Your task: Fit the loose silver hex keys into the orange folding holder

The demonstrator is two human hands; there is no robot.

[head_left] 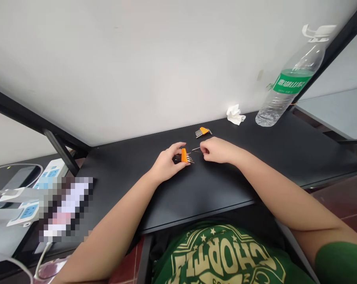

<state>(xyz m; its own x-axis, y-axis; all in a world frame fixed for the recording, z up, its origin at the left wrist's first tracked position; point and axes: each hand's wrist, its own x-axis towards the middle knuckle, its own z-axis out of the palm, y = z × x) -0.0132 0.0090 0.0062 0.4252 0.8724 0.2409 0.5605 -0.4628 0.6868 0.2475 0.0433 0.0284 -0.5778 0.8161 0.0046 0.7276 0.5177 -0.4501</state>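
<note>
My left hand [166, 162] pinches an orange holder of hex keys [184, 156] just above the black table [214, 185], its fingers closed round the holder. My right hand [217, 150] sits close to its right, fingers pinched on a single thin metal hex key [195, 149] that points toward the holder. A second orange hex key set [203, 131] lies on the table a little behind both hands, untouched.
A crumpled white tissue [235, 115] and a clear water bottle [291, 81] with a green label stand at the back right by the white wall. White power strips [45, 177] and cables lie at the far left, beside a blurred patch.
</note>
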